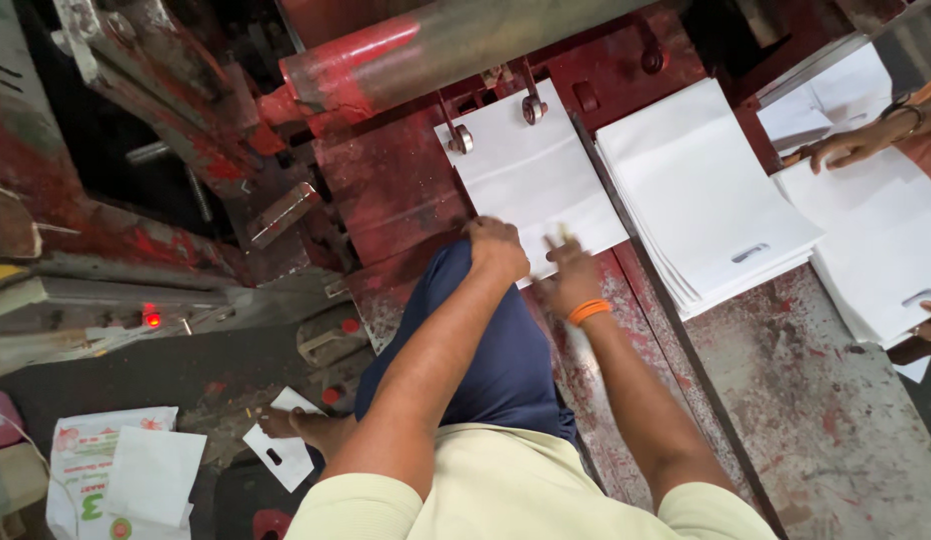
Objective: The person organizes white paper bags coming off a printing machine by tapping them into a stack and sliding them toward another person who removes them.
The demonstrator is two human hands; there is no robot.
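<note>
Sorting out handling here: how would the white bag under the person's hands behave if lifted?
The white bag lies thin and flat, so it would probably flop and feel light. On the worn red machine bed it likely slides easily under the left hand and right hand.

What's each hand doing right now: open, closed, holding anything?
Left hand: curled shut, resting at the near edge of the white sheet.
Right hand: fingers pressing that sheet's edge; grip cannot be told.

Under my left hand the white bag looks matt and cloth-like; the metal table beside my right hand is scuffed, red paint worn rough.
</note>
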